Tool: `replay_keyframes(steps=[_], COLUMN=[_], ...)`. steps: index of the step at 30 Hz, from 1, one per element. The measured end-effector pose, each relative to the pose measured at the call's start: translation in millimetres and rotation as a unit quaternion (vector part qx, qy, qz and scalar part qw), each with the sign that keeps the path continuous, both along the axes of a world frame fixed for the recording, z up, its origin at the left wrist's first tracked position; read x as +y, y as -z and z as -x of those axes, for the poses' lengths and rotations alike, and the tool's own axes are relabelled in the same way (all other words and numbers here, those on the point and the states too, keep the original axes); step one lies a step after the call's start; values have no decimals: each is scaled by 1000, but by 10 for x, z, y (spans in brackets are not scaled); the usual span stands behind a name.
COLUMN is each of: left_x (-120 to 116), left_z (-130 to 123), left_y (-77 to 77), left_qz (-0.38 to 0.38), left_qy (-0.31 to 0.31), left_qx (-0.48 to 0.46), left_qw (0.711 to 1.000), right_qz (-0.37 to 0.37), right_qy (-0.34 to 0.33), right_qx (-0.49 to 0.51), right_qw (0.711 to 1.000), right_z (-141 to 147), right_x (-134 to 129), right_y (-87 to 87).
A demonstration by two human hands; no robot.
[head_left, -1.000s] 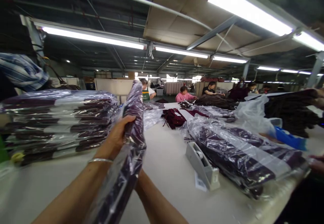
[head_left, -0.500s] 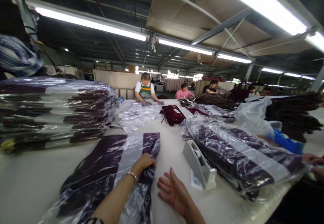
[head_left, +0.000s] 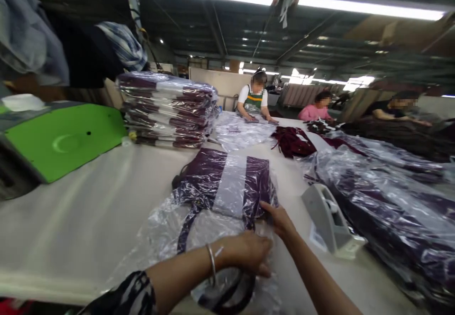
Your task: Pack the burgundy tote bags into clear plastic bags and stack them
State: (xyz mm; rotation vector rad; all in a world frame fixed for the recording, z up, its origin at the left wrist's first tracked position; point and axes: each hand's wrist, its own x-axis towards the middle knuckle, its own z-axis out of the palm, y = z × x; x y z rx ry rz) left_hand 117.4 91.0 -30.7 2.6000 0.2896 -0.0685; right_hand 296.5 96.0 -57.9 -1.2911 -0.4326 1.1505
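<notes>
A dark purple folded garment [head_left: 202,170] with a pale band [head_left: 231,182] across it lies in a clear plastic bag [head_left: 152,234] in front of me. Loose plastic and dark strap-like strips [head_left: 188,229] spread from its near end. My left hand [head_left: 249,253] is over this near part, its fingers bent and closed on the plastic, slightly blurred. At the package's right edge, my right hand [head_left: 279,217] grips the bag, one finger lying on top and the others partly hidden. To its right stands a grey tape dispenser [head_left: 329,220].
Bagged garments form a tall stack [head_left: 167,111] behind left, beside a green machine [head_left: 71,137]. More bagged garments [head_left: 398,210] lie right. Dark red garments [head_left: 293,142] and clear bags [head_left: 243,130] lie across the white table [head_left: 88,220]. Co-workers [head_left: 254,97] sit or stand beyond.
The view has swung left, bringing the green machine in. My right hand, open beforehand, has moved onto the package's edge. My left hand has left that edge for the loose near end.
</notes>
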Motion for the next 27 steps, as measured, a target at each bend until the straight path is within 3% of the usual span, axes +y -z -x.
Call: replay_keyframes(steps=[2,4,8,11,14,18,21,24,25,27], left_x=[-76,-18,136,41,-181,-544,-895,-1201,-1248,-1221], left_z=[-36,-113,-238,-278,-321,-420,-459,-361,-289,-86], left_y=[129,161,-12,-153,-229,-316,-416,-523,-551,-571], left_qz=[-79,-120,-132,-129,-113,-81,57,175,181,144], left_qy=[-10,-25,-70,-115,-130,-115,8,154,161,101], left_qx=[-17,-30,-20,-19,-19,-38,-50,-91,-112,-146], left_qw=[997,992,988,985,985,989,997,968,964,974], right_qz=[8,19,44,59,59,67,64,70,74,71], right_qy=[36,52,42,-13,-77,-132,-155,-130,-109,-66], right_qx=[-18,-28,-43,-38,-31,-30,-21,-30,-35,-39], right_qw=[999,998,997,997,995,988,986,989,991,994], right_z=[36,44,-12,-67,-125,-196,-236,-261,-267,-281], right_x=[126,284,545,484,130,-552,-997,-1296,-1366,-1482], right_y=[45,41,-38,-94,-144,-177,-159,-118,-103,-71])
